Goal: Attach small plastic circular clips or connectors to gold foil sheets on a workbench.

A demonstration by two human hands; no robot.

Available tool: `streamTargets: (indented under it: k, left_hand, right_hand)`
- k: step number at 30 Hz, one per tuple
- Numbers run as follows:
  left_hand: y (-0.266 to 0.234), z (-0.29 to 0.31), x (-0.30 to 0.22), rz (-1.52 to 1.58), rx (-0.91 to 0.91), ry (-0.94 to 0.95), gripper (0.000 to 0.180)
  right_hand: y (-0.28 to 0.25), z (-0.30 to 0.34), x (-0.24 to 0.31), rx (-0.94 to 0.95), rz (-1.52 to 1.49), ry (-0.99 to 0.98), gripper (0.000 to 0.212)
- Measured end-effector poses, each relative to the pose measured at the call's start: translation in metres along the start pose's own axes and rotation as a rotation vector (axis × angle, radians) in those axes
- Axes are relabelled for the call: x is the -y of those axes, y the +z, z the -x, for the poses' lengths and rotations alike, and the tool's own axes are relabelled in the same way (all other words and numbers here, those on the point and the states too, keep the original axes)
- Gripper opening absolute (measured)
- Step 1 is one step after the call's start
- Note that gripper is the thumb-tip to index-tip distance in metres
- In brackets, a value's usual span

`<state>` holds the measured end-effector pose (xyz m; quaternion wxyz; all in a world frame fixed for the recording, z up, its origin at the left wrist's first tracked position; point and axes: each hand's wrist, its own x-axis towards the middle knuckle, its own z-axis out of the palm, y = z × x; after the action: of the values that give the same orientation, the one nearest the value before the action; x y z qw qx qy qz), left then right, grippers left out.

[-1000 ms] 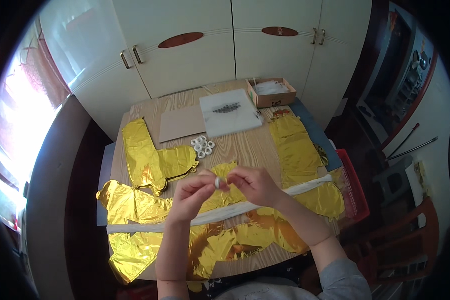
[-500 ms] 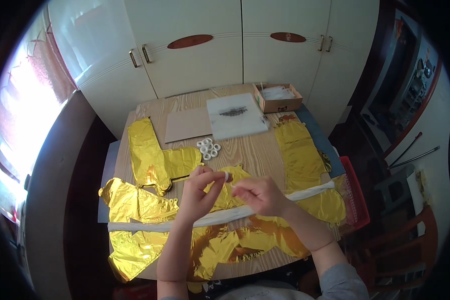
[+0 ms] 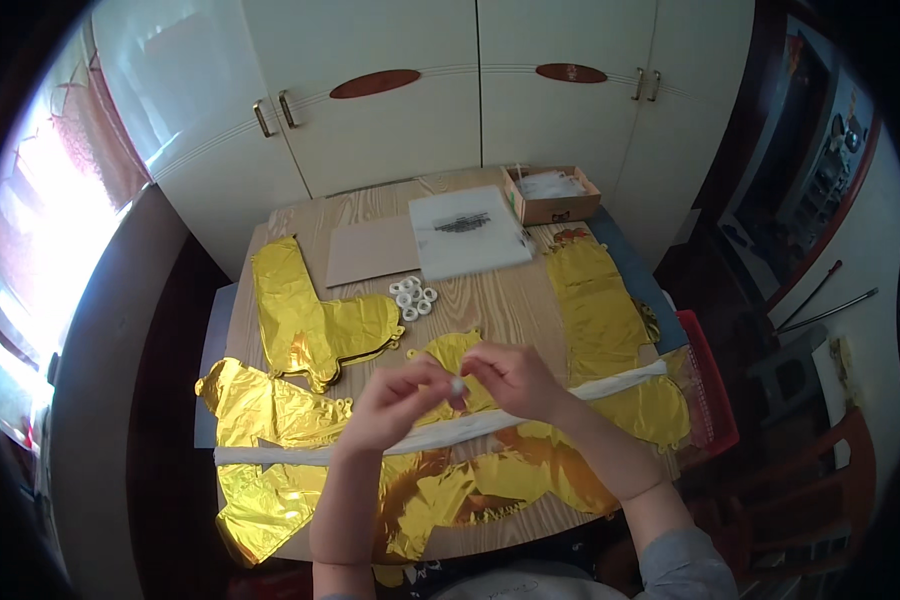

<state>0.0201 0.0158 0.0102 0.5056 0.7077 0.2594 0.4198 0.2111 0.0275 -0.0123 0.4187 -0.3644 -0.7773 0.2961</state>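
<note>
Over the middle of the table, my left hand (image 3: 392, 402) pinches a small white roll (image 3: 457, 386) between thumb and fingertips. My right hand (image 3: 518, 382) is right beside it, its fingers closed together near the roll; whatever they hold is too small to make out. Beneath both hands lie flat gold foil balloons (image 3: 420, 500) and a long, thin white bundle (image 3: 460, 430) that runs across them. Beyond my left hand is a cluster of several similar white rolls (image 3: 410, 298).
Stacked gold foil balloons (image 3: 295, 310) lie at the left, and more gold foil (image 3: 600, 310) at the right. Toward the back are a beige board (image 3: 370, 250), a clear plastic bag (image 3: 470, 255) and a cardboard box (image 3: 560, 208) of packets. A red crate (image 3: 715, 400) stands beside the table.
My right hand has shifted up and slightly left, closer to the roll. My left hand has lowered a little, and the roll with it.
</note>
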Motion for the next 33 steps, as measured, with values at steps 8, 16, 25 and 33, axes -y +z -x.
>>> streamTargets:
  k: [8,16,25,33]
  left_hand:
    - [0.003,0.001,-0.001,-0.389,-0.072,0.020,0.014]
    - [0.003,0.001,0.001,-0.378,-0.081,0.025,0.015]
    - [0.009,0.000,0.005,-0.392,-0.281,0.074,0.016]
    - [0.014,0.005,-0.011,0.144,-0.056,0.054,0.014]
  right_hand:
    - [-0.010,0.001,0.013,-0.047,-0.176,0.003,0.011]
    - [-0.014,0.004,0.026,0.006,-0.081,-0.118,0.010]
    - [-0.006,0.006,0.023,0.052,0.092,-0.222,0.008]
    - [-0.005,-0.001,0.000,-0.090,0.035,-0.144,0.008]
